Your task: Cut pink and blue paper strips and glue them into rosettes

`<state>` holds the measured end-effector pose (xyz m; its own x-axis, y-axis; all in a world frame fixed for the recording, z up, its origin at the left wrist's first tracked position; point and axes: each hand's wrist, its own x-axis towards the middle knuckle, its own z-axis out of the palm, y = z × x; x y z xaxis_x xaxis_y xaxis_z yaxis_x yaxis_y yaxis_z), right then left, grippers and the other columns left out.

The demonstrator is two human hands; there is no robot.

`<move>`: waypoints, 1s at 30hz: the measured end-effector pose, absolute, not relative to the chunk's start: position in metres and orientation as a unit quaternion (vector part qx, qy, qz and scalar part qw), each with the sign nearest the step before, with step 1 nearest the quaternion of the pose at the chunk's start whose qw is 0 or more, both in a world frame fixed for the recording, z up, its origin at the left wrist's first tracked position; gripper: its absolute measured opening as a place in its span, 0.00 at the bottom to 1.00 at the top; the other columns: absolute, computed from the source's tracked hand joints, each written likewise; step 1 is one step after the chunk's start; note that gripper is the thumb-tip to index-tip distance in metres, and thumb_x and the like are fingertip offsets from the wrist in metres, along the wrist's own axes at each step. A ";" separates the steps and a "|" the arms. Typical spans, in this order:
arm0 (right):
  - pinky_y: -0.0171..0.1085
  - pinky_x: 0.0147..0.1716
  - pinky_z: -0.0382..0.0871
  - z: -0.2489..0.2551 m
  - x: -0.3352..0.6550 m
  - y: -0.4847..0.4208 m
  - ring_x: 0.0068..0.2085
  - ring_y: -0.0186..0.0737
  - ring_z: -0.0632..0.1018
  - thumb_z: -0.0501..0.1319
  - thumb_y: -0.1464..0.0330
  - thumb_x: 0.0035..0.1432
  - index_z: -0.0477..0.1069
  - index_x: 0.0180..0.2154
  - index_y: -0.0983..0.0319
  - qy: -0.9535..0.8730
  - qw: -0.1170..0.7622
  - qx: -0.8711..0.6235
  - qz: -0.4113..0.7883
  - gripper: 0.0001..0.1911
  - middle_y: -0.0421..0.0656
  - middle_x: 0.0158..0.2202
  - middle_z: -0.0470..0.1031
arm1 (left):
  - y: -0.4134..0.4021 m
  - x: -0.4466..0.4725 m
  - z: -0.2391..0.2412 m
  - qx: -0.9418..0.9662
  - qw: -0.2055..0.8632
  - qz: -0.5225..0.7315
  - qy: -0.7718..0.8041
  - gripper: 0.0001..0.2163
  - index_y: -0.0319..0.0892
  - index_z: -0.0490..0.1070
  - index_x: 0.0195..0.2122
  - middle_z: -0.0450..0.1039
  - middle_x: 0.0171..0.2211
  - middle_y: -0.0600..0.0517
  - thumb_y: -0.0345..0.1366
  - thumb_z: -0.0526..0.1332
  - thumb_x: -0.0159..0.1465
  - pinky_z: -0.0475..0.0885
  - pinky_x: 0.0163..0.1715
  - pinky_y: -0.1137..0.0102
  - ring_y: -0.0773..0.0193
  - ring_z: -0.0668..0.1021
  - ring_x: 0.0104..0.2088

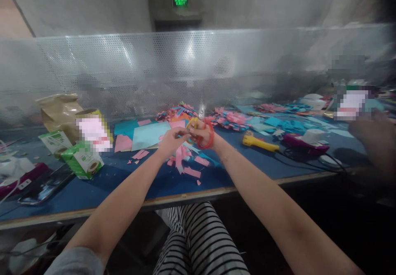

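Above the middle of the blue counter [93, 188], both hands meet just over a scatter of cut paper. The right hand [202, 134] is closed through the loops of a pair of scissors [206, 137] with red and yellow plastic handles, the blades pointing toward the left and mostly hidden by motion blur. The left hand [171, 139] pinches something small between fingertips and thumb right at the blades, apparently a slip of paper held taut so the scissors can bite it; the piece itself is too blurred to make out. Below the hands lie pink paper strips [185, 163], narrow and flat with straight cut edges, dropped where they fell. A pale blue sheet [148, 135] lies flat behind them, within easy reach, and fringed pink-and-blue paper flowers [229, 118] are bunched farther back, out of the cutting area. To the right rests a yellow glue gun [258, 142], its dark cord trailing off the edge, beside a purple device [301, 141]. On the left stand green-and-white cartons [82, 159], glossy cardboard, one tipped on its side, and a dark phone [43, 188] lies face up near the edge. A perforated metal screen [154, 69] closes off the back of the counter.
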<state>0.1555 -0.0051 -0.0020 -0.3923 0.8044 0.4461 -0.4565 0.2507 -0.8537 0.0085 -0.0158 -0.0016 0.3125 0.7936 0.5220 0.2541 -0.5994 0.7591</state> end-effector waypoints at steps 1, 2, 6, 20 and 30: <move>0.30 0.18 0.56 -0.002 0.154 -0.006 0.21 0.27 0.62 0.65 0.68 0.38 0.53 0.26 0.60 -0.590 0.531 -0.159 0.587 0.19 0.33 0.21 0.58 | -0.016 0.009 -0.003 0.755 0.283 0.479 0.348 0.11 0.38 0.70 0.30 0.71 0.27 0.51 0.42 0.59 0.51 0.66 0.29 0.73 0.68 0.72 0.29; 0.30 0.18 0.56 -0.002 0.152 -0.006 0.21 0.27 0.62 0.66 0.67 0.37 0.53 0.26 0.60 -0.594 0.530 -0.166 0.582 0.20 0.33 0.21 0.58 | -0.015 0.009 -0.003 0.752 0.280 0.483 0.350 0.11 0.38 0.70 0.29 0.71 0.27 0.51 0.42 0.59 0.51 0.66 0.29 0.73 0.68 0.71 0.28; 0.30 0.19 0.57 -0.004 0.151 -0.004 0.20 0.27 0.62 0.67 0.65 0.36 0.54 0.25 0.60 -0.607 0.530 -0.177 0.566 0.20 0.33 0.20 0.58 | -0.012 0.008 -0.005 0.750 0.269 0.489 0.354 0.10 0.38 0.70 0.27 0.70 0.24 0.52 0.41 0.59 0.51 0.65 0.28 0.74 0.69 0.71 0.27; 0.31 0.19 0.58 -0.011 0.155 0.001 0.20 0.27 0.63 0.65 0.70 0.40 0.59 0.25 0.61 -0.646 0.484 -0.186 0.561 0.13 0.33 0.19 0.59 | -0.009 0.000 -0.001 0.763 0.339 0.430 0.344 0.09 0.38 0.69 0.22 0.67 0.20 0.54 0.39 0.60 0.49 0.63 0.27 0.74 0.71 0.68 0.24; 0.29 0.18 0.57 -0.014 0.156 0.001 0.19 0.25 0.62 0.64 0.73 0.40 0.58 0.26 0.61 -0.629 0.434 -0.174 0.621 0.14 0.32 0.20 0.59 | -0.002 -0.006 -0.006 0.756 0.409 0.419 0.292 0.07 0.37 0.69 0.22 0.67 0.20 0.55 0.37 0.63 0.47 0.63 0.28 0.73 0.71 0.68 0.24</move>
<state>0.1559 0.0013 -0.0141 -0.5620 0.7586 0.3295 -0.3197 0.1682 -0.9325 -0.0059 -0.0022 -0.0059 0.4789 0.7845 0.3940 0.0990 -0.4942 0.8637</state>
